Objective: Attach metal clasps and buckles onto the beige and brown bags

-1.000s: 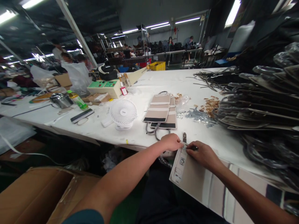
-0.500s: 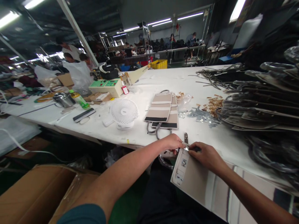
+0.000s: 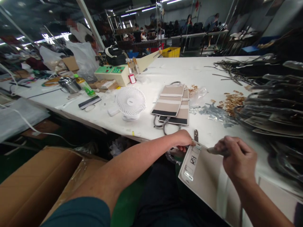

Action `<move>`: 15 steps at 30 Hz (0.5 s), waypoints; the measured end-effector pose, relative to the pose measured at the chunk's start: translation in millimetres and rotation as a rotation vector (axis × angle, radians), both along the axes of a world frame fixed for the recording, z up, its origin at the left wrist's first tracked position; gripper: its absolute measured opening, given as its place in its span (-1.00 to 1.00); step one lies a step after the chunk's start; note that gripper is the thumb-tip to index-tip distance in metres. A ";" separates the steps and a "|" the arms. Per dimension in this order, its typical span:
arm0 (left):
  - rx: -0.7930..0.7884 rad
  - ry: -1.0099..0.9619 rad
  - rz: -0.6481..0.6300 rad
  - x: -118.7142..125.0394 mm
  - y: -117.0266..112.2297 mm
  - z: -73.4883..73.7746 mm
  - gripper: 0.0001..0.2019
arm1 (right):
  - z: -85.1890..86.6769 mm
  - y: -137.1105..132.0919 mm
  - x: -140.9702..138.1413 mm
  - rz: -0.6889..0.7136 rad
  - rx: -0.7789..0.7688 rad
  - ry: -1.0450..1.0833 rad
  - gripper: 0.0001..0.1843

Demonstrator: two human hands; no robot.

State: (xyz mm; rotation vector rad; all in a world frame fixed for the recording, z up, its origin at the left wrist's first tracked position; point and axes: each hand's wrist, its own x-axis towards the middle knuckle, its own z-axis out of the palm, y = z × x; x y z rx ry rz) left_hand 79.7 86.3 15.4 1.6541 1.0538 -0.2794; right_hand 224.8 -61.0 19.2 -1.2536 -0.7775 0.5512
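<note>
A long beige bag panel (image 3: 208,176) slants off the table's front edge at the lower right, with small metal plates set along its end strip. My left hand (image 3: 183,140) is closed on the far corner of this panel. A dark strap tab with metal studs (image 3: 196,135) sticks out just past that corner. Above the panel, apart from it, my right hand (image 3: 239,157) is closed and slightly blurred. Something greyish points out from its fingers toward the left, too smeared to name.
Beige bag pieces with handles (image 3: 169,101) lie stacked ahead. Nearby are grey metal plates (image 3: 215,113), gold fittings (image 3: 230,102) and a white fan (image 3: 131,102). Wrapped dark bag parts (image 3: 276,104) pile up on the right. A cardboard box (image 3: 35,186) stands lower left.
My right hand has lifted off the panel's corner and moved right. My left hand keeps its grip there. The view has shifted, so the table's things appear farther right or higher.
</note>
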 end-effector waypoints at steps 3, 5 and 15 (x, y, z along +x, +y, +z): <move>0.000 -0.008 -0.002 0.5 -0.1 -0.2 -0.78 | 6.0 6.1 1.0 -0.022 0.149 0.245 -0.58; -0.006 -0.010 0.001 0.3 -0.9 0.8 -0.78 | 14.6 13.3 1.6 -0.001 0.171 0.364 -0.53; 0.012 0.011 -0.049 -0.6 -1.4 4.6 -0.76 | 13.9 31.7 -11.1 0.113 0.132 0.416 -0.58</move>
